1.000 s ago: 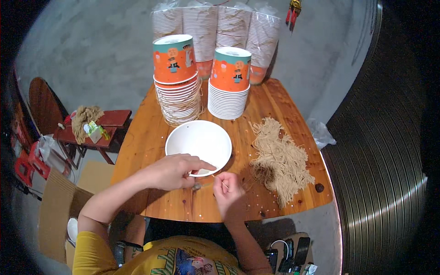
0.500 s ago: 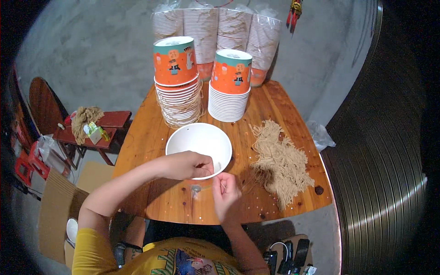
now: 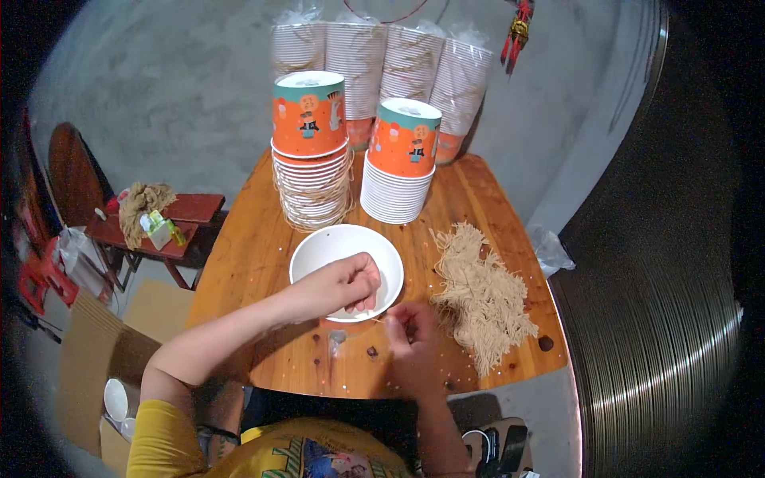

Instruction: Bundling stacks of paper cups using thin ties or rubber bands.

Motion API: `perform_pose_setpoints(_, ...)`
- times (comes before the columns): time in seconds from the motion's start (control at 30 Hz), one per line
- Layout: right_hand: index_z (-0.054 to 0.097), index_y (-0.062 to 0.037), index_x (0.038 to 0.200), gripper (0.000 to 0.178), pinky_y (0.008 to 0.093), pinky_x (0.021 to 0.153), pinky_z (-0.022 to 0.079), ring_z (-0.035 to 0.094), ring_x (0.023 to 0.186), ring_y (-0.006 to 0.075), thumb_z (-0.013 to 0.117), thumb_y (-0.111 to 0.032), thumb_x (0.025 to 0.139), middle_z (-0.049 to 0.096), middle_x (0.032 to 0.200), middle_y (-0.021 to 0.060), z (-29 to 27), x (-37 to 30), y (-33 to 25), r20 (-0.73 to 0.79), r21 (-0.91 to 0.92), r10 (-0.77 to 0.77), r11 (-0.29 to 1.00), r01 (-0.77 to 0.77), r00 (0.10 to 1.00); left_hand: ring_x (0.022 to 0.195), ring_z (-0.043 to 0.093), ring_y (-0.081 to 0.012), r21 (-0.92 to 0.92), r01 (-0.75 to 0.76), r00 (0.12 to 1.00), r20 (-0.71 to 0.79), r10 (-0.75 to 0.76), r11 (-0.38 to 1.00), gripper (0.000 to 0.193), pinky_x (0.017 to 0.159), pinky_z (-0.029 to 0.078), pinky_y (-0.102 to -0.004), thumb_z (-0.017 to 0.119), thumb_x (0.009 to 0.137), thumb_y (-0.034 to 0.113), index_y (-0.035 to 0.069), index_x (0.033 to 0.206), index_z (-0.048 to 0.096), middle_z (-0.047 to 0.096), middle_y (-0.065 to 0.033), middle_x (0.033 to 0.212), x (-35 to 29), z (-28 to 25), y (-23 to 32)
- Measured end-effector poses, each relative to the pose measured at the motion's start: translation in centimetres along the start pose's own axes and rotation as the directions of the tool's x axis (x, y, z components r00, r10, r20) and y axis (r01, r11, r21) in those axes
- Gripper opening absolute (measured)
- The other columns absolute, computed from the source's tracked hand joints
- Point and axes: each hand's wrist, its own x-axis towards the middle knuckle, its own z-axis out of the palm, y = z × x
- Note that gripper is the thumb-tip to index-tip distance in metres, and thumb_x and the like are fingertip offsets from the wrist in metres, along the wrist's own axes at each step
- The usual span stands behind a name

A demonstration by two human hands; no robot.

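Observation:
A white paper bowl point(image 3: 311, 253) stands upright in front of me on the wooden table, its outside showing orange below the rim. My left hand point(image 3: 351, 285) is over the bowl's near side with its fingers curled closed; what they hold, if anything, is hidden. Just outside the near right rim, my right hand point(image 3: 413, 328) pinches a thin tan string point(image 3: 378, 320), a short length of which shows between its fingertips and the bowl. To the right lies a loose pile of tan strings point(image 3: 482, 303).
Behind the bowl stand two stacks of upside-down orange bowls, the left stack point(image 3: 311, 119) wrapped in string loops, the right stack point(image 3: 405, 151) plain. Bagged bowl stacks point(image 3: 414, 64) line the back. A cardboard box point(image 3: 88, 374) and a red bench point(image 3: 195, 209) are at the left.
My left hand has lifted slightly from the bowl's near rim. My right hand has shifted right and a little down, with string now showing at its fingertips. The view has tilted slightly.

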Motion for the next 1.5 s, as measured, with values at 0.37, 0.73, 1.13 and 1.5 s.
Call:
perform_pose_setpoints(0.37,0.056,-0.0081,0.097,0.008,0.0181,0.053,0.037,0.047,0.062,0.0029,0.058,-0.008,0.090,0.052,0.073,-0.0043,-2.1,3.1,-2.9,0.280,0.015,-0.005,1.000,0.001,0.960,0.078,0.050,-0.0060,0.380,0.026,0.998,0.050,-0.049,0.924,0.019,0.071,0.043,-0.0218,0.054,0.093,0.018,0.002,0.102,0.061,0.058,0.0009,0.084,-0.4,0.1,0.3)
perform_pose_setpoints(0.73,0.058,-0.0046,0.092,0.010,0.0227,0.052,0.040,0.048,0.059,0.0066,0.062,-0.003,0.084,0.052,0.075,0.0015,-1.0,6.0,0.6,0.149,-0.374,-0.476,0.785,0.495,0.867,0.083,0.053,-0.0059,0.224,0.087,0.991,0.083,-0.108,0.971,0.020,0.076,0.044,-0.0216,0.057,0.091,0.019,0.003,0.099,0.065,0.063,0.0002,0.089,-0.1,0.1,0.1)
perform_pose_setpoints(1.13,0.058,-0.0042,0.083,0.013,0.0274,0.053,0.043,0.053,0.060,0.0167,0.069,-0.003,0.077,0.052,0.082,0.0061,-1.5,2.0,0.6,0.125,-0.492,-0.550,0.689,0.533,0.826,0.086,0.055,-0.0057,0.214,0.115,0.991,0.044,-0.127,0.970,0.018,0.080,0.044,-0.0220,0.060,0.090,0.018,0.002,0.096,0.065,0.065,-0.0004,0.089,0.3,0.4,-0.3)
perform_pose_setpoints(1.5,0.058,-0.0038,0.082,0.005,0.0269,0.053,0.039,0.051,0.059,0.0172,0.061,0.000,0.081,0.049,0.071,0.0073,-2.3,1.7,0.9,0.130,-0.344,-0.411,0.835,0.430,0.902,0.069,0.049,-0.0040,0.279,0.042,0.997,0.047,-0.057,0.959,0.014,0.061,0.041,-0.0207,0.056,0.089,0.016,0.004,0.093,0.063,0.059,0.0017,0.077,0.2,0.6,-0.6)
